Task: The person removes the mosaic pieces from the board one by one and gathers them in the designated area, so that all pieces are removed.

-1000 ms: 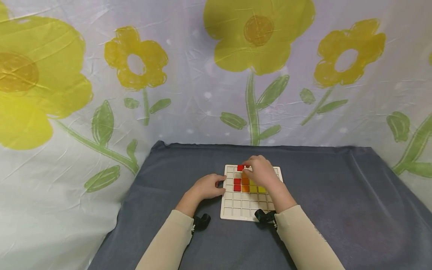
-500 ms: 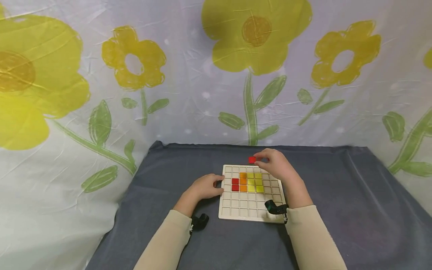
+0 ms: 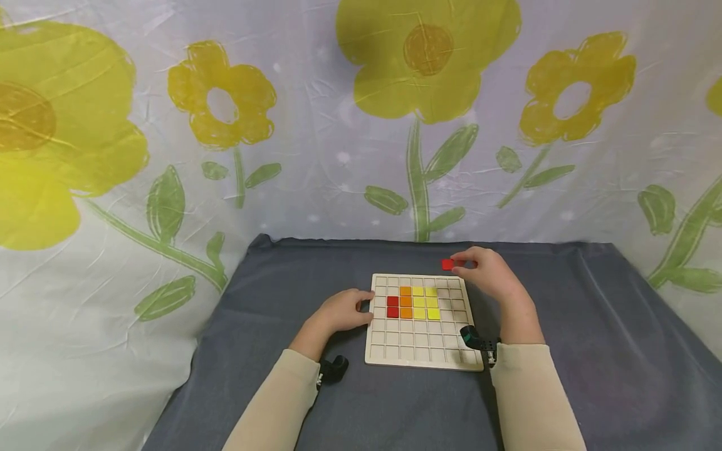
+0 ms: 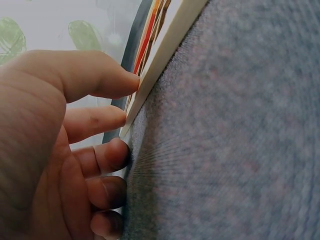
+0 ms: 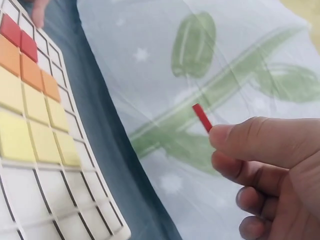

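Between thumb and index finger my right hand (image 3: pixel 486 273) pinches a small red square tile (image 3: pixel 447 264). It is held above the far right corner of a pale wooden grid board (image 3: pixel 417 343). In the right wrist view the red tile (image 5: pixel 202 118) appears edge-on, sticking out past the fingertips. My left hand (image 3: pixel 341 310) touches the board's left edge with its thumb and fingertips, the fingers relaxed; the left wrist view shows these at the board's side (image 4: pixel 165 55). On the grid sit two red tiles (image 3: pixel 392 307), three orange tiles (image 3: pixel 405 302) and several yellow tiles (image 3: pixel 425 303).
The board lies on a dark grey cloth (image 3: pixel 316 263) that covers the table. Behind it hangs a pale curtain (image 3: pixel 321 138) printed with yellow flowers. Each wrist wears a black camera mount, one of them (image 3: pixel 476 339) over the board's right edge.
My right hand has lifted a red tile off the board's far row and carried it up and to the right, beyond the far edge. The left hand stays at the left edge.
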Action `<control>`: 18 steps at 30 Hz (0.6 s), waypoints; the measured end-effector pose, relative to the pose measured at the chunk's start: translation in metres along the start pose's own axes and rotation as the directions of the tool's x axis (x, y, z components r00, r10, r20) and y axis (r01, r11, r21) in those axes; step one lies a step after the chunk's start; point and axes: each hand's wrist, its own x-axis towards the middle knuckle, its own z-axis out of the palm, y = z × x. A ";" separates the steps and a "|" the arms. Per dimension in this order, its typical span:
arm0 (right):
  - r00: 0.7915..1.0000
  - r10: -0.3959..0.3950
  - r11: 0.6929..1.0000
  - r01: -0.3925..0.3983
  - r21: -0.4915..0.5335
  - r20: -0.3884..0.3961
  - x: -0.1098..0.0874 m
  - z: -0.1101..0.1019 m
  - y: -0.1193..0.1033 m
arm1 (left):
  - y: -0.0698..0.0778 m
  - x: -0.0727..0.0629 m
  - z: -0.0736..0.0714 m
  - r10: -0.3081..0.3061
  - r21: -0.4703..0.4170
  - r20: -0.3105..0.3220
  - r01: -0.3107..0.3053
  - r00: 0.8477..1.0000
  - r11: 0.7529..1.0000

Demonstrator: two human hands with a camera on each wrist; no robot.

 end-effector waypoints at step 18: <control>0.990 0.136 0.990 -0.134 -0.038 0.044 -0.014 -0.021 0.045 | -0.002 0.001 0.002 -0.003 -0.002 -0.012 0.003 1.000 1.000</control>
